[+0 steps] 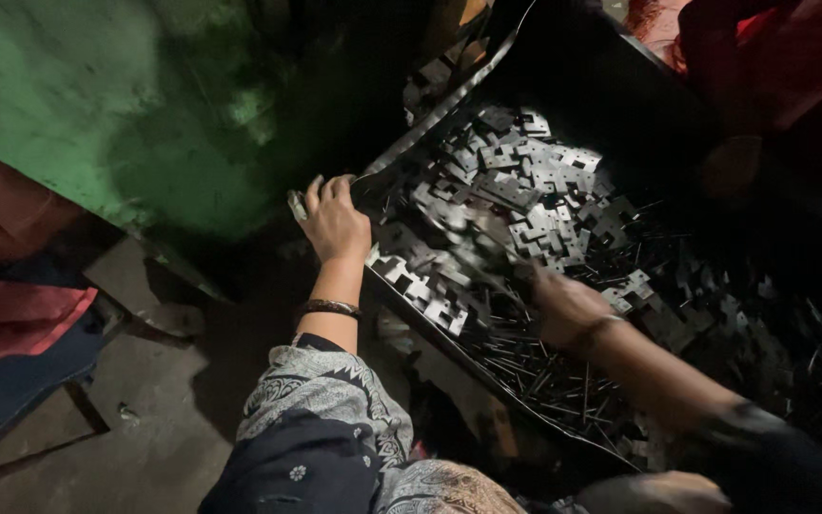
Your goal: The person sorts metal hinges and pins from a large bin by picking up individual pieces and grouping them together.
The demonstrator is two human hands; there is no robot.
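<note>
The head view looks down into a dark work corner. A big black tray (411, 309) sits tilted in front of the person. It is full of small flat metal plates (516, 186) with notches cut in them. They are shiny and grey, and they lie in a loose heap. Thin metal pins (525, 376) lie mixed in near the low edge.

The left hand (335, 224) is at the tray's left rim. Its fingers are curled together over the edge, and they seem to pinch something small and pale there. I cannot tell what it is. A dark bangle (330, 307) sits on that wrist, and a patterned sleeve (325, 400) covers the arm.

The right hand (563, 305) is down in the heap, among the plates. It is blurry, so I cannot tell if its fingers are apart or closed, or if it holds a plate.

The plates look hard and stiff. One plate is likely light, but a whole handful may be heavy. The edges and corners look sharp, and the pins look pointy, so a soft, careful pinch on the flat sides seems best. They may slide over each other easily.

A green machine (116, 105) stands to the left. A red cloth (11, 319) lies on a seat beside it. The floor (145, 428) is grey and dusty.
</note>
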